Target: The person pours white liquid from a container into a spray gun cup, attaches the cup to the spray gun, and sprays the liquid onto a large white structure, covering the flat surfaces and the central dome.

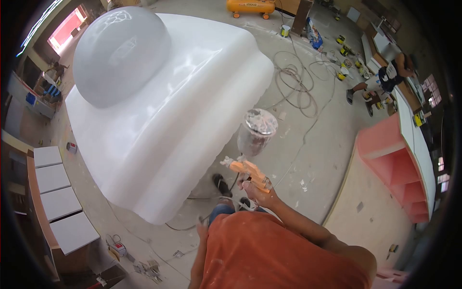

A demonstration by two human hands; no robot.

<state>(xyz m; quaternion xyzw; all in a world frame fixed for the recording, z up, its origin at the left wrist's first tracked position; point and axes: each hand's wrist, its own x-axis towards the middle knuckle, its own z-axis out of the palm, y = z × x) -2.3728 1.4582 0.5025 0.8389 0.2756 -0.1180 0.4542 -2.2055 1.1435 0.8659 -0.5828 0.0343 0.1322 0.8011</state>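
Note:
My right hand [257, 190] is wrapped round the handle of an orange spray gun [249, 173], in front of my body. A metal paint cup [255, 137], smeared with white and pink paint, sits on top of the gun. The gun's nozzle end points left, toward a large glossy white moulded form [187, 96], with a gap between them. On that form rises a smooth grey-white dome [120, 55]. My left hand [202, 227] hangs low beside my hip, near the form's lower edge; its fingers are too small and blurred to read.
A hose [301, 89] lies in loops on the floor to the right, and a line runs past my feet. An orange compressor [251, 6] stands at the back. Pink shelving [385, 149] and a bent-over person [387, 77] are at right. White panels [53, 180] lie at left.

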